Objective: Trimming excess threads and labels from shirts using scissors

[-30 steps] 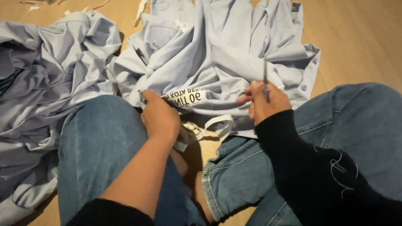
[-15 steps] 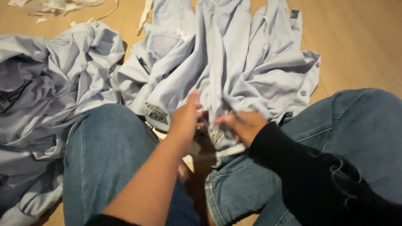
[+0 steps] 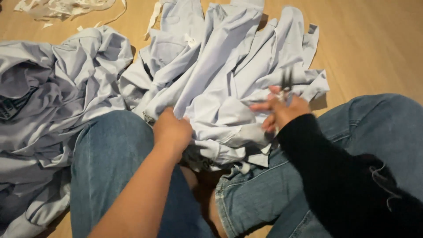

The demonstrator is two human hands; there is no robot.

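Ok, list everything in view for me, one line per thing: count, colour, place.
pale blue garment: one, light blue, spread on the floor in front of the knees, bunched up
second fabric heap: one, light blue-grey, lying to the left, partly over the left knee
white fabric strips: a small pile, white, top left on the floor
small cutting tool: one, dark and blurred, probably scissors or snips, above the right hand
wooden floor: light brown, all around
jeans: blue denim, on both legs, bottom of the picture
black sleeve: one, on the right arm
left hand: gripping the pale blue garment near its lower edge
right hand: at the garment's right edge, holding the small cutting tool
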